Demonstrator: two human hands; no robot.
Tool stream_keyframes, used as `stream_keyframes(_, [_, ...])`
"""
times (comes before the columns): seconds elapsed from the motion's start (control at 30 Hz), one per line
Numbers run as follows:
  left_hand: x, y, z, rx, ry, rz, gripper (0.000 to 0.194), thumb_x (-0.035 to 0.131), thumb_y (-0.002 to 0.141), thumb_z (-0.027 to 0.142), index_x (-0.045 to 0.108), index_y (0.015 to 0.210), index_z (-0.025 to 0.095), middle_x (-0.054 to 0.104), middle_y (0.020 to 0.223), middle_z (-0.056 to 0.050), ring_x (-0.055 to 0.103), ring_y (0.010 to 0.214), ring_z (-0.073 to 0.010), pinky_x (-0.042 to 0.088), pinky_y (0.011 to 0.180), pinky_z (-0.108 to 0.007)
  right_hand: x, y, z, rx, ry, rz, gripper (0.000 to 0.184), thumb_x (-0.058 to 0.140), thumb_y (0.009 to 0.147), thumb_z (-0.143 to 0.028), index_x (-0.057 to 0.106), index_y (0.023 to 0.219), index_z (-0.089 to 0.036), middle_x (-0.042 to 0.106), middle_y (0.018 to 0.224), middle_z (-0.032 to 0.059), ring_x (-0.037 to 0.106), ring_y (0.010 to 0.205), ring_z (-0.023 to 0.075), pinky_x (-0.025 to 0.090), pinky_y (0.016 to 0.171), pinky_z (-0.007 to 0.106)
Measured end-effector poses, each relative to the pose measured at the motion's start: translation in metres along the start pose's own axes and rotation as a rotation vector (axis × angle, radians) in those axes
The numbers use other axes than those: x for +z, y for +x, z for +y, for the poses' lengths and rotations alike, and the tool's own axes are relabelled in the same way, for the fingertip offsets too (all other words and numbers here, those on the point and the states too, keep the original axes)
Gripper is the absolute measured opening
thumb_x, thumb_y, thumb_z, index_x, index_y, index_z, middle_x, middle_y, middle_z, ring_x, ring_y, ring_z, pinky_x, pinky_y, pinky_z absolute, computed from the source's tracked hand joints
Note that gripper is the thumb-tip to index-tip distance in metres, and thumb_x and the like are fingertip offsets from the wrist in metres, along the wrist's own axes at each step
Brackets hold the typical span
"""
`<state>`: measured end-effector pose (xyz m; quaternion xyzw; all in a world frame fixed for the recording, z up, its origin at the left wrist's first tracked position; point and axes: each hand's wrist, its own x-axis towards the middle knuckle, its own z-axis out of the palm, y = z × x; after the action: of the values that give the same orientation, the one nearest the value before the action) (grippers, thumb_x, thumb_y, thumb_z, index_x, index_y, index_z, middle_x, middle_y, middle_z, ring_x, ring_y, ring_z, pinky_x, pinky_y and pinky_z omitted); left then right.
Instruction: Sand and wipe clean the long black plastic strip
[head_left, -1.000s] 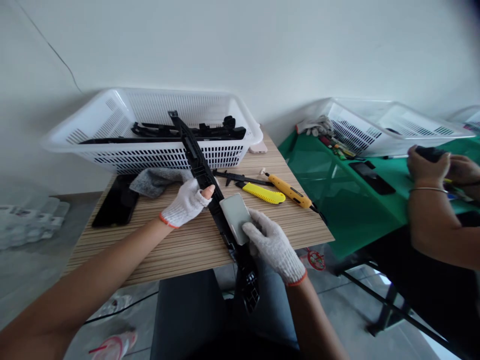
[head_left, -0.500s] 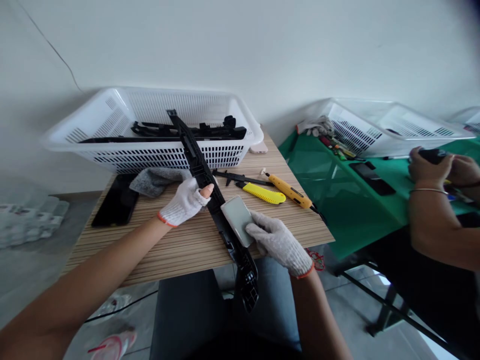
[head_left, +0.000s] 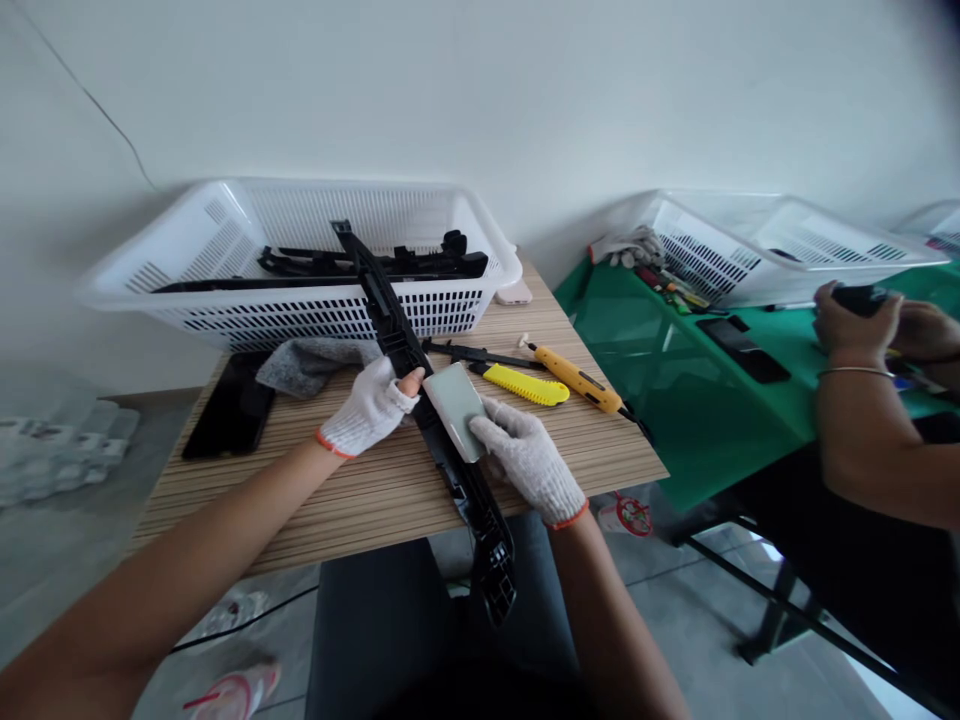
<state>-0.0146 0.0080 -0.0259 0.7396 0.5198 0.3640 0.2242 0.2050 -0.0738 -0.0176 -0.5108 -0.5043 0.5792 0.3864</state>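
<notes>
A long black plastic part (head_left: 450,470) lies slanted across the wooden table (head_left: 360,490), its far end leaning on the white basket (head_left: 225,230) and its near end hanging over the table's front edge. My left hand (head_left: 371,405), in a white fingerless glove, grips the part near its middle with the thumb on top. My right hand (head_left: 525,460), in a grey knit glove, presses a flat grey block (head_left: 454,408) against the part just below my left thumb.
The basket holds more black parts. A grey cloth (head_left: 311,362), a black phone (head_left: 229,405), a black caliper (head_left: 472,354) and two yellow utility knives (head_left: 525,385) lie on the table. At the right, another person's hands (head_left: 862,320) work over a green table (head_left: 675,380) with a second white basket (head_left: 757,250).
My right hand has slid the grey block up along the black part, from near the table's front edge to right beside my left thumb. My left hand has kept its grip.
</notes>
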Motion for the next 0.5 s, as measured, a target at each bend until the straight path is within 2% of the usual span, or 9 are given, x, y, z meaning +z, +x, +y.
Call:
stream_keyframes(0.1, [-0.005, 0.001, -0.005, -0.007, 0.024, -0.006, 0.034, 0.065, 0.101, 0.050, 0.065, 0.083, 0.021, 0.070, 0.082, -0.001, 0.067, 0.076, -0.0185, 0.060, 0.077, -0.036, -0.007, -0.013, 0.001, 0.051, 0.002, -0.028, 0.054, 0.067, 0.086, -0.049, 0.074, 0.131, -0.019, 0.056, 0.066, -0.0051, 0.037, 0.048, 0.0090, 0.032, 0.045, 0.023])
stream_keyframes(0.23, [-0.011, 0.004, -0.007, -0.017, 0.040, 0.012, 0.033, 0.068, 0.102, 0.048, 0.067, 0.091, 0.017, 0.069, 0.087, 0.000, 0.067, 0.079, -0.0173, 0.060, 0.079, -0.036, -0.019, -0.035, 0.004, -0.020, -0.110, -0.093, 0.037, 0.066, 0.087, -0.038, 0.077, 0.118, -0.021, 0.070, 0.085, -0.0008, 0.060, 0.073, 0.0154, 0.047, 0.065, 0.026])
stream_keyframes(0.27, [-0.012, 0.005, -0.007, -0.016, 0.039, 0.019, 0.033, 0.067, 0.102, 0.048, 0.066, 0.088, 0.018, 0.068, 0.084, 0.000, 0.066, 0.078, -0.0173, 0.059, 0.079, -0.037, -0.022, -0.039, 0.005, -0.014, -0.145, -0.104, 0.032, 0.066, 0.087, -0.037, 0.077, 0.113, -0.021, 0.070, 0.085, -0.0008, 0.061, 0.075, 0.0159, 0.047, 0.067, 0.027])
stream_keyframes(0.37, [-0.014, 0.007, -0.002, -0.011, 0.026, 0.036, 0.035, 0.063, 0.100, 0.046, 0.058, 0.073, 0.023, 0.065, 0.074, 0.000, 0.063, 0.073, -0.0193, 0.058, 0.077, -0.037, -0.028, -0.047, 0.008, 0.028, -0.205, -0.089, 0.020, 0.066, 0.087, -0.039, 0.072, 0.093, -0.021, 0.064, 0.073, -0.0028, 0.054, 0.065, 0.0140, 0.043, 0.062, 0.027])
stream_keyframes(0.5, [-0.014, 0.006, 0.007, -0.003, -0.008, 0.055, 0.030, 0.056, 0.092, 0.049, 0.052, 0.071, 0.028, 0.065, 0.073, -0.003, 0.063, 0.075, -0.0251, 0.058, 0.077, -0.041, -0.031, -0.047, 0.013, -0.068, -0.054, 0.016, 0.021, 0.070, 0.080, -0.042, 0.062, 0.076, -0.022, 0.059, 0.069, -0.0030, 0.049, 0.064, 0.0131, 0.042, 0.063, 0.027])
